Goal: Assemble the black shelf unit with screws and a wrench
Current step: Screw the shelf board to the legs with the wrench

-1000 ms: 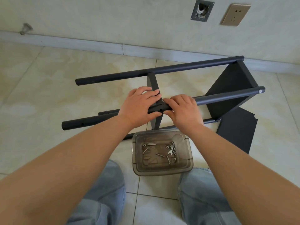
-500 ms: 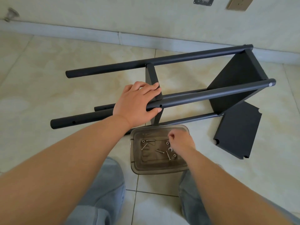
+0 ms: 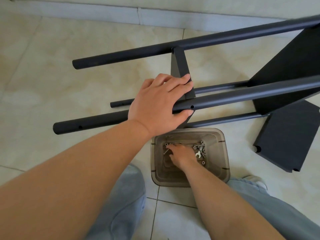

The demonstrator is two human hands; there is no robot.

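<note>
- Around the near pole (image 3: 242, 96) of the black shelf unit (image 3: 285, 66), the left hand (image 3: 159, 104) is clamped: fingers lie over the top against the narrow middle panel (image 3: 180, 70), thumb hooks underneath beside a screw hole.
- Just below that pole, the right hand (image 3: 181, 155) reaches down into the smoky plastic tub (image 3: 223, 153), fingers bent toward the left-hand screws (image 3: 167, 147); whether it has pinched one I cannot tell.
- Beside the right hand, still inside the tub, lie more screws and a small wrench (image 3: 198, 154).
- Beyond the near pole, the far pole (image 3: 173, 47) runs roughly parallel, joined to it by the middle panel and by a large panel at the right.
- Under the near pole, two thinner poles (image 3: 225, 119) rest on the tiled floor (image 3: 52, 84).
- Right of the tub, a loose shelf panel (image 3: 287, 139) lies flat on the tiles.
- Nearer than the tub, jeans-clad knees (image 3: 124, 196) show.
</note>
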